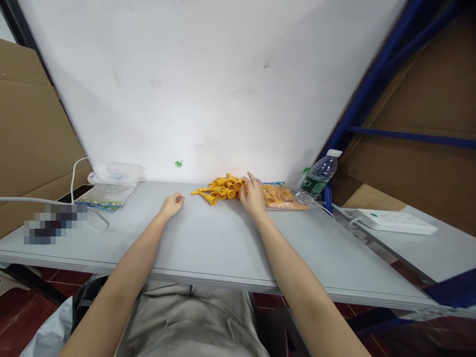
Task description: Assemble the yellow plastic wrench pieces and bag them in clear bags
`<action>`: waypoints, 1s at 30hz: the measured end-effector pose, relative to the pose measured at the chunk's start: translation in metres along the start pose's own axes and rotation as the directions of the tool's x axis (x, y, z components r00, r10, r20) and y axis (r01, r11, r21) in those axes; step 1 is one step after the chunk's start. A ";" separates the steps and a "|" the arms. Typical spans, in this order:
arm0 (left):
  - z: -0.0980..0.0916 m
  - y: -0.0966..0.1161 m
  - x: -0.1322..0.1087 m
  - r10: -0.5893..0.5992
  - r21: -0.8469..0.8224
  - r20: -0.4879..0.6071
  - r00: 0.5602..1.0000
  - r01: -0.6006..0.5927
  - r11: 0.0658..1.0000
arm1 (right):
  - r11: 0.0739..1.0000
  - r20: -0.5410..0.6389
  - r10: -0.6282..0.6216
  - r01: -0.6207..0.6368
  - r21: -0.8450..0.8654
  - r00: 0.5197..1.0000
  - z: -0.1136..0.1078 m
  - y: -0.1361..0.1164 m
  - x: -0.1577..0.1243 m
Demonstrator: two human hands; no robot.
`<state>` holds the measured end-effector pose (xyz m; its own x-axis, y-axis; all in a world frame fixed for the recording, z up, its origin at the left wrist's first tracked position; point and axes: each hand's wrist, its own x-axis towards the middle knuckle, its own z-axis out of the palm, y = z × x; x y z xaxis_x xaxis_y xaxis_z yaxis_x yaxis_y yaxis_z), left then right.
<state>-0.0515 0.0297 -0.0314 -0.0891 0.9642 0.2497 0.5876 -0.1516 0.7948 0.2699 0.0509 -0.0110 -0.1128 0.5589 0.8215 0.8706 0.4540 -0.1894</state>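
A pile of yellow-orange plastic horn-shaped pieces (pixel 223 190) with flared, hollow ends lies on the grey table near the white wall. My right hand (pixel 255 196) rests at the right side of this pile, its fingers parted and touching or just above the pieces. Beside it, partly behind the hand, a clear plastic bag (pixel 284 198) holds more orange pieces of the same kind. Left of the pile, my left hand (pixel 173 205) lies on the table with its fingers curled in, and nothing shows in them.
A water bottle (pixel 322 173) leans at the back right, by a blue metal frame (pixel 344 124). Clear packaging with a colourful edge (pixel 109 196) and white cables (pixel 72 181) are at the left. A white power strip (pixel 396 221) sits on the surface at right. Cardboard (pixel 33 129) stands at left.
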 end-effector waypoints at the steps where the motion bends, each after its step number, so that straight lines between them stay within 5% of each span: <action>1: -0.001 0.000 0.001 0.021 0.057 -0.020 1.000 -0.019 0.998 | 0.998 0.016 -0.048 0.048 0.038 0.999 0.003 -0.006 -0.001; 4: -0.012 0.001 0.010 0.061 0.263 -0.134 0.989 -0.023 0.964 | 0.984 0.068 -0.147 0.138 0.115 0.987 0.011 -0.019 -0.006; 7: -0.036 -0.001 0.020 0.007 0.450 -0.244 0.970 0.107 0.887 | 0.977 0.131 -0.192 0.177 0.121 0.973 0.016 -0.024 -0.010; 17: -0.140 -0.042 0.017 -0.214 0.787 -0.279 0.936 0.350 0.507 | 0.978 0.286 -0.202 0.179 0.105 0.937 0.017 -0.034 -0.015; 24: -0.151 -0.043 0.010 -0.313 0.838 -0.176 0.933 0.309 0.450 | 0.980 0.294 -0.195 0.171 0.104 0.936 0.018 -0.031 -0.016; 30: -0.153 -0.036 0.010 -0.224 0.880 -0.173 0.959 0.252 0.402 | 0.981 0.283 -0.188 0.167 0.097 0.940 0.018 -0.031 -0.016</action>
<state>-0.1970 0.0111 0.0268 -0.3560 0.9211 0.1573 0.9215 0.3740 -0.1044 0.2360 0.0401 -0.0279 -0.4053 0.6370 0.6557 0.7892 0.6058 -0.1007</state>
